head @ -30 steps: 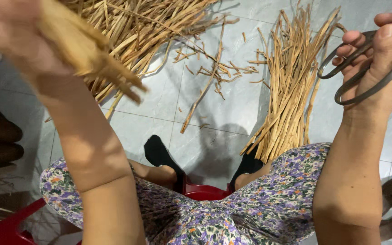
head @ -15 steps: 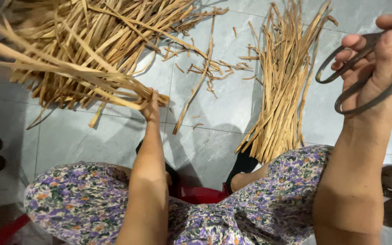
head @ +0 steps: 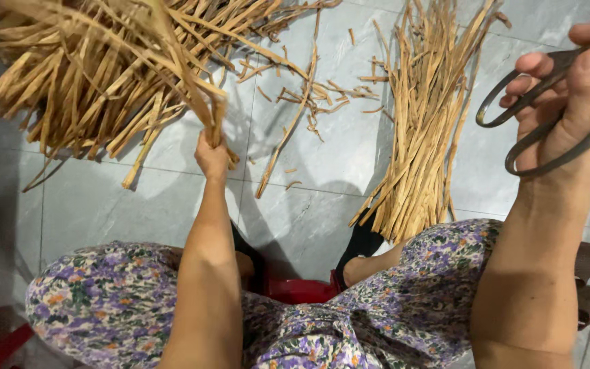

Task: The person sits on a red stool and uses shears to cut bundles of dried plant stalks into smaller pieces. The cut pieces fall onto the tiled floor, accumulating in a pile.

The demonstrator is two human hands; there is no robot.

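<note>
Left hand [head: 212, 156]: arm stretched forward and down from the lap, forearm running up the middle-left of the view, fist closed around the lower ends of a handful of tan, flat, dried plant strips [head: 172, 75]. The gripped strips rise from the fist and fan up and to the left, their long axis tilted toward the upper left; the tips blur near the top edge.

Right hand [head: 568, 102]: forearm raised upright at the right edge, wrist bent, fingers and thumb threaded through the loops of a pair of dark metal scissors with large oval handles [head: 548, 113]. Handles point left and slightly down and stand spread apart; the blades are out of view past the right edge. Hand closed on the handles.

Large loose heap of the same tan strips [head: 69, 82]: lies on the floor at upper left, behind the left hand, strips crossing at many angles, dry and fibrous, ends ragged.

Neater bundle of straight tan strips [head: 425, 116]: lies on the floor at upper right, long axis running from the top of the view down toward the person's right knee, strips roughly parallel.

Short broken strip scraps [head: 315, 96]: scattered between heap and bundle.

Floor of pale grey glossy tiles [head: 104, 205]: marbled, thin grout lines.

Floral purple-and-white patterned fabric garment [head: 104, 301]: covers both knees. Red plastic seat edge [head: 298, 290] shows between them.
</note>
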